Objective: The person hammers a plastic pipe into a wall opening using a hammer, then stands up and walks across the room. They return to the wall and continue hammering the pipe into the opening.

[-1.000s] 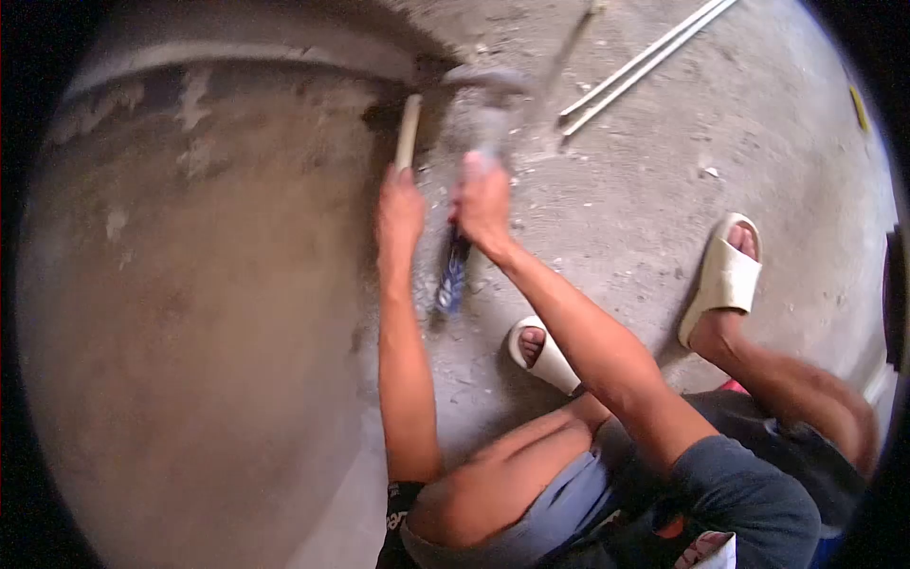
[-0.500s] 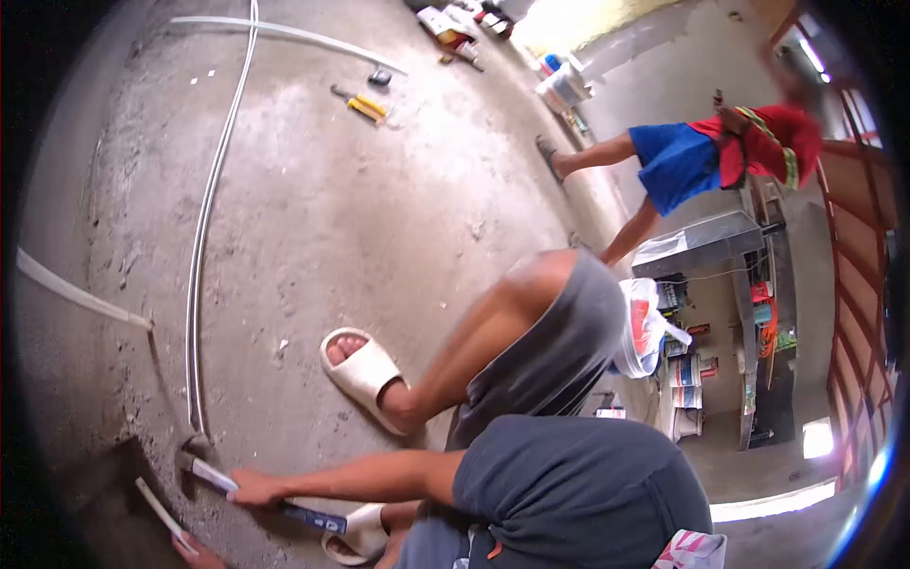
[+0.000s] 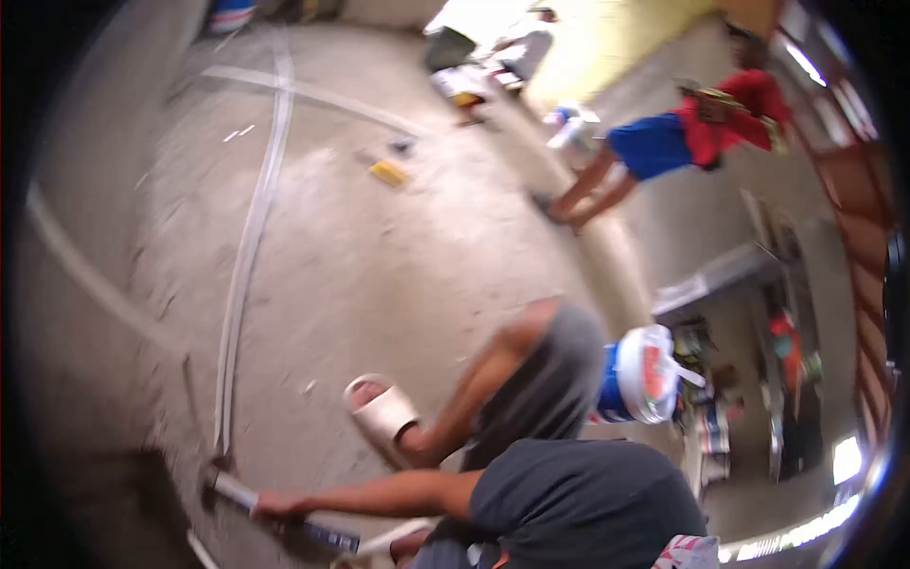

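Observation:
My right hand (image 3: 277, 506) is wrapped round the shaft of a hammer (image 3: 327, 539), low over the floor. The hammer's blue handle end reaches back past the hand towards my foot. Its dark head lies close to the end of a long pale strip (image 3: 248, 256) on the concrete. At the lower left edge, the tip of a narrow white strip (image 3: 199, 548) shows. My left hand is out of the picture.
My slippered foot (image 3: 384, 403) rests on the floor (image 3: 360, 256). Yellow-handled pliers (image 3: 389, 172) and another pale strip (image 3: 332, 99) lie farther off. A blue-and-white bucket (image 3: 633, 379) stands beside my knee. A person in red (image 3: 701, 123) stands beyond; another person (image 3: 526, 47) is at the back.
The view has shifted and blurred, so the scene sits lower and farther right. My left hand, earlier holding the narrow white strip, has left the picture. The standing person's legs are closer together.

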Demonstrator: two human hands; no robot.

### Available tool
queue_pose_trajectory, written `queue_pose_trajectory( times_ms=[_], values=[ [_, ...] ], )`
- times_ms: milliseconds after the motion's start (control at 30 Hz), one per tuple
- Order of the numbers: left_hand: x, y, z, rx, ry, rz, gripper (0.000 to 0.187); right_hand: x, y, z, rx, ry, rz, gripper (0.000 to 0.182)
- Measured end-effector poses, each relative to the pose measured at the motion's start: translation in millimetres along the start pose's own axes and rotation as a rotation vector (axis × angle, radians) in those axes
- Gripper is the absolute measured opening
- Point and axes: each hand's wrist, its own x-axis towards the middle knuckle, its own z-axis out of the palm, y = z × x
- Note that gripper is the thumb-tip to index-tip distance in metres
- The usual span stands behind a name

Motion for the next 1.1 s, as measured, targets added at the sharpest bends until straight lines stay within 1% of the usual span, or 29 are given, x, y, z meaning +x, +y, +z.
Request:
queue_pose_trajectory(
  times_ms=[33,67,100,133,167,200,233,267,300,333,367,400,467,500,567,600,667,700,767,800,867,900,967,1033,1100],
  values=[
    [-18.0,-13.4,-2.7,0.019,-0.011,-0.055,0.046,-13.2,-5.8,-6.9,-0.056,-0.03,0.016,0.022],
    [-27.9,-0.6,-6.1,0.015,-0.022,-0.102,0.046,-18.3,-7.7,-15.0,-0.105,-0.051,0.029,0.022],
    [-25.6,46.9,-14.6,-0.019,-0.005,-0.211,0.044,-18.2,-5.9,-25.8,-0.187,-0.043,0.04,0.022],
    [-13.2,60.0,-7.9,-0.147,0.028,-0.191,0.042,-20.2,-6.2,-35.5,-0.23,-0.024,0.061,0.022],
    [-20.4,134.7,-28.4,-0.166,0.046,-0.185,0.036,-20.8,-4.8,-36.2,-0.188,0.008,0.098,0.022],
    [-3.2,122.7,-23.7,-0.189,0.04,-0.13,0.04,-24.3,-10.6,-33.1,0.361,-0.137,0.278,0.015],
    [21.6,96.2,-6.4,-0.092,0.077,0.034,0.041,-44.2,-29.8,-16.8,0.338,0.048,0.262,0.014],
    [40.9,81.0,8.6,-0.112,0.132,0.128,0.039,-36.8,-20.1,-28.4,0.478,-0.017,0.271,0.018],
    [50.7,82.1,8.7,-0.002,0.108,0.089,0.036,-43.1,-28.1,-23.7,0.393,-0.054,0.191,0.019],
    [39.8,79.6,3.8,0.027,0.12,0.066,0.036,-49.4,-35.7,-18.7,0.332,-0.03,0.196,0.017],
    [27.3,85.7,3.0,0.12,0.072,-0.059,0.035,-53.8,-40.0,-20.6,0.263,0.013,0.193,0.016],
    [13.4,94.3,2.1,0.204,0.022,-0.182,0.034,-55.1,-39.0,-25.7,0.26,0.005,0.199,0.016],
    [-28.7,96.1,-14.3,0.298,-0.016,-0.253,0.033,-47.8,-33.9,-15.2,0.29,-0.018,0.139,0.018],
    [-39.2,99.6,-18.5,0.308,-0.022,-0.242,0.033,-47.5,-35.2,-14.2,0.304,-0.013,0.133,0.018],
    [-54.9,99.9,-24.7,0.222,-0.022,-0.299,0.034,-49.1,-33.6,-9.9,0.129,0.081,0.047,0.022],
    [-53.3,99.3,-27.0,0.228,-0.029,-0.305,0.034,-46.0,-29.0,-7.7,0.135,0.081,0.056,0.022],
    [-46.0,99.4,-29.8,0.173,0.058,-0.098,0.034,-41.7,-18.9,-4.9,-0.092,0.157,-0.05,0.028],
    [-41.2,101.6,-30.2,0.181,0.044,-0.107,0.034,-38.2,-7.6,-6.2,-0.083,0.157,-0.034,0.028],
    [-20.9,108.3,-29.6,0.183,0.05,-0.036,0.035,-26.6,9.3,-6.4,-0.251,0.243,-0.275,0.026],
    [-13.0,111.1,-29.0,0.183,0.046,-0.039,0.035,-32.0,0.7,3.1,-0.25,0.243,-0.27,0.026],
    [1.7,114.0,-28.7,0.199,0.022,-0.082,0.036,-42.1,-17.9,24.9,-0.198,0.245,-0.332,0.026],
    [8.7,107.0,-25.6,0.2,0.021,-0.084,0.036,-41.4,-22.7,31.3,-0.197,0.244,-0.33,0.026],
    [21.5,95.5,-18.0,0.182,0.107,-0.031,0.037,-35.5,-31.5,39.7,-0.218,0.278,-0.321,0.026],
    [31.9,83.3,-11.9,0.179,0.098,-0.043,0.038,-21.4,-33.3,45.0,-0.222,0.287,-0.33,0.027],
    [37.9,76.4,-7.9,0.171,0.08,-0.057,0.039,-3.3,-30.8,48.6,-0.234,0.313,-0.438,0.03]
  ],
)
